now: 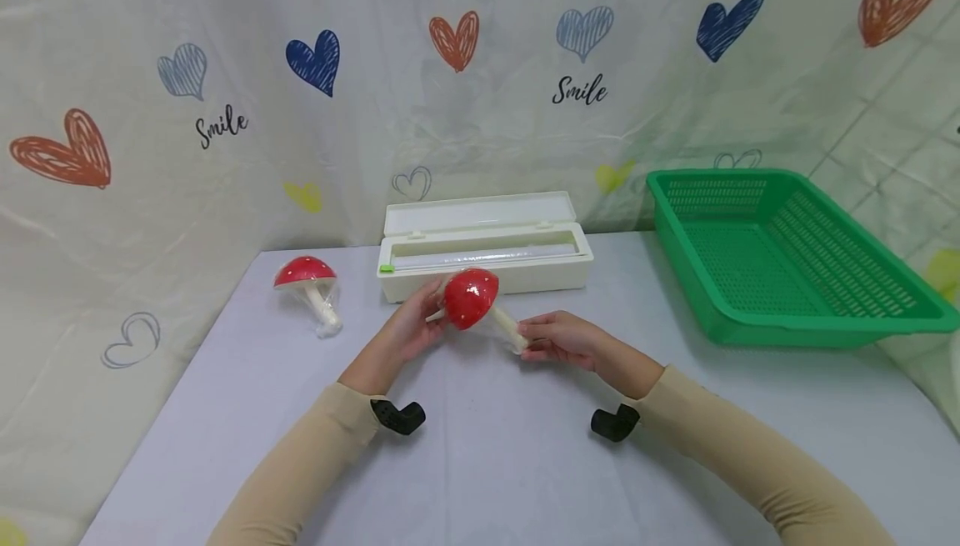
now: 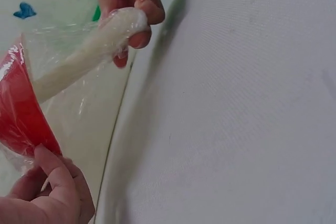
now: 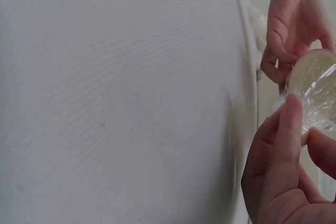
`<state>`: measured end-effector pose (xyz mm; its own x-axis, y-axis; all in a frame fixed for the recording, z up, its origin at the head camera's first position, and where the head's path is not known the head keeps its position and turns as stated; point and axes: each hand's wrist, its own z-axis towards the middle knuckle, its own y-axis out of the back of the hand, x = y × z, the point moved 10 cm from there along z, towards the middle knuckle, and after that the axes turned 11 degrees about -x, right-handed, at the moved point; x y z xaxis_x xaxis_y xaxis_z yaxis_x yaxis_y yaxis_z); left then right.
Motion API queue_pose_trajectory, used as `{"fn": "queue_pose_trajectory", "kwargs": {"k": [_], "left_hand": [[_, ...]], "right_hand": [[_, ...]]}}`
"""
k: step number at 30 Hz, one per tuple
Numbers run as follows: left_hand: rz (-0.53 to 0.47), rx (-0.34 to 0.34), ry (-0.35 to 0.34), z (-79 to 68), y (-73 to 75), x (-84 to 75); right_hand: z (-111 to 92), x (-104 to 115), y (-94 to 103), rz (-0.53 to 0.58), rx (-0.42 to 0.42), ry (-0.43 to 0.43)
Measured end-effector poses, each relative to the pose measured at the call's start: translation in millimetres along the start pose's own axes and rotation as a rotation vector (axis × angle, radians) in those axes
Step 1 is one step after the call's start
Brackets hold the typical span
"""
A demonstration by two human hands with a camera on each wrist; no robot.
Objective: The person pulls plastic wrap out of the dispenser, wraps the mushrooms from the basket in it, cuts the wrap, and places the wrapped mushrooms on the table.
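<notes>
A toy mushroom [image 1: 470, 299] with a red, white-dotted cap and a pale stem is held up between both hands, just in front of a white box. Clear plastic film [image 2: 79, 43] covers it, wrinkled around the stem. At the cap's rim, my left hand [image 1: 412, 325] pinches the mushroom with thumb and fingers. My right hand [image 1: 561, 339] holds the stem's end, seen closer in the right wrist view, where the cap's pale underside [image 3: 310, 74] shows through the film. A second film-wrapped red mushroom [image 1: 306, 273] lies on the table to the left.
Behind the hands, the white film dispenser box [image 1: 543, 277] stands with its lid [image 1: 480, 214] raised and a film roll [image 1: 487, 257] inside. To the right is a green perforated basket [image 1: 810, 331]. A heart-printed sheet [image 1: 510, 129] hangs behind the white-covered table [image 1: 510, 463].
</notes>
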<state>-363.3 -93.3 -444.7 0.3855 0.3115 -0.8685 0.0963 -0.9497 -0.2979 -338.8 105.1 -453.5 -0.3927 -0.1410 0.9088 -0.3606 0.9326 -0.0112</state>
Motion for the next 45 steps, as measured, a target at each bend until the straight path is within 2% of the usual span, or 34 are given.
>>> {"fn": "queue_pose_trajectory", "kwargs": {"k": [2, 9, 15, 18, 23, 30, 35, 40, 45], "left_hand": [[0.007, 0.010, -0.022, 0.7, -1.1, -1.6], [0.095, -0.056, -0.054, 1.4, 6.6, 0.8], [0.184, -0.018, -0.061, -0.5, 9.5, 0.8], [0.219, -0.005, -0.037, -2.3, 12.7, 1.4], [0.223, 0.002, 0.009, -4.6, 17.4, 3.5], [0.332, -0.023, -0.005, -7.4, 24.3, 4.2], [0.381, -0.015, -0.004, -10.1, 25.6, 5.8], [0.421, -0.004, -0.044, -11.7, 26.5, 5.5], [0.517, -0.040, -0.098, -10.1, 29.6, 3.2]], "right_hand": [[-1.1, 1.4, -0.7, -0.007, -0.001, 0.005], [-1.9, 0.3, 0.1, -0.063, -0.030, -0.009], [-0.7, -1.1, 5.4, -0.144, -0.057, -0.027], [-0.8, -0.8, 7.1, -0.160, -0.057, -0.019], [-1.5, -0.8, 4.0, -0.192, -0.028, 0.004], [0.7, 3.4, 10.0, -0.369, -0.093, 0.072], [0.7, 6.0, 11.3, -0.423, -0.100, 0.099], [1.1, 5.7, 10.3, -0.429, -0.085, 0.104], [0.9, 5.1, 10.0, -0.420, -0.083, 0.118]]}}
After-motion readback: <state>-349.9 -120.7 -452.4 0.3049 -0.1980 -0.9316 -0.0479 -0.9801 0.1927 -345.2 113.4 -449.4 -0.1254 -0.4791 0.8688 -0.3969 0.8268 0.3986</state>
